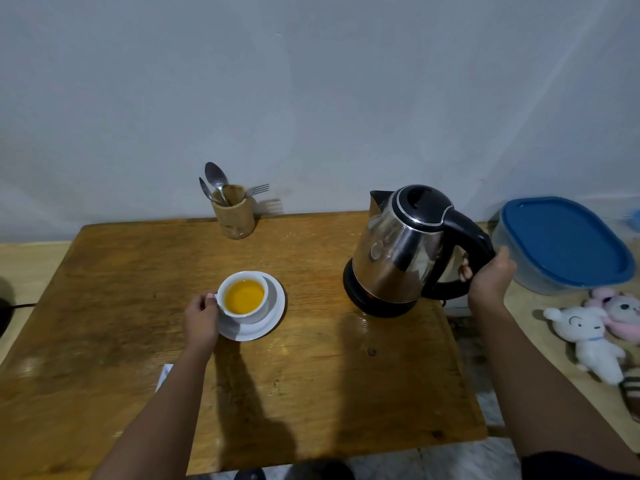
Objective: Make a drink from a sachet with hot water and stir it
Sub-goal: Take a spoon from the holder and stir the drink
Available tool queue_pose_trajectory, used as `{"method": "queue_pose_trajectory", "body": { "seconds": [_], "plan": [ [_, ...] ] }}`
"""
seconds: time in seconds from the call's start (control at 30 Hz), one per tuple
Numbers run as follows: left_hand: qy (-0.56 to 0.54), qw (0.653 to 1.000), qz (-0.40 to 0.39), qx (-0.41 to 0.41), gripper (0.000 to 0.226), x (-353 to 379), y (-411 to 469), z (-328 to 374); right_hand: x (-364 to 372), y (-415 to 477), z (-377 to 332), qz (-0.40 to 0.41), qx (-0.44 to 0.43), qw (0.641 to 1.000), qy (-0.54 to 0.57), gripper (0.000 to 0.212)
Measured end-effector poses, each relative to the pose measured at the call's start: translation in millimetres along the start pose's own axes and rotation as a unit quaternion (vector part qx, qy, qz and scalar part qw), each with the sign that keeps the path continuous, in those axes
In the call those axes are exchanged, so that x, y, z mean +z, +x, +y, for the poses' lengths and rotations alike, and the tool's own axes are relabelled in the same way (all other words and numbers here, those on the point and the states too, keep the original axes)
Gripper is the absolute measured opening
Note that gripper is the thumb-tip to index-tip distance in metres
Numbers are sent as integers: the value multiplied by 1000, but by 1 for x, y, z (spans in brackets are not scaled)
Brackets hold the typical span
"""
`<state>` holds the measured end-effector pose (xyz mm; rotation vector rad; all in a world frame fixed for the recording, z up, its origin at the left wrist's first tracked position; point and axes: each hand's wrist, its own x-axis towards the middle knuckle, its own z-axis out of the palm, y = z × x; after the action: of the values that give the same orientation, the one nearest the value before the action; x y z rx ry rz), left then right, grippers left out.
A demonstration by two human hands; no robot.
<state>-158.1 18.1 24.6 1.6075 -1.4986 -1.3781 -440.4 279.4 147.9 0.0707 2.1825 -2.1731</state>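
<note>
A white cup (245,296) holding orange liquid stands on a white saucer (273,318) near the middle of the wooden table (311,375). My left hand (201,318) grips the cup at its left side. A steel kettle (401,251) with a black lid stands upright on its black base at the table's right. My right hand (490,278) is wrapped around the kettle's black handle (474,237). A white sachet (164,375) lies on the table, partly hidden behind my left forearm.
A wooden holder (234,214) with spoons and a fork stands at the table's back edge by the wall. A blue-lidded container (561,244) sits right of the kettle. Plush toys (588,337) lie at the far right. A small wet patch marks the table beside the kettle base.
</note>
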Motion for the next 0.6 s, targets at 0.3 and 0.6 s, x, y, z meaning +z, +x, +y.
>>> {"method": "queue_pose_trajectory", "body": {
  "seconds": [0.3, 0.6],
  "plan": [
    [-4, 1000, 14, 13, 29, 4, -2, -3, 5, 22, 15, -56, 7, 998, 2, 41],
    [0, 1000, 10, 21, 30, 3, -1, -3, 10, 33, 9, -94, 35, 994, 37, 39]
  ]
}}
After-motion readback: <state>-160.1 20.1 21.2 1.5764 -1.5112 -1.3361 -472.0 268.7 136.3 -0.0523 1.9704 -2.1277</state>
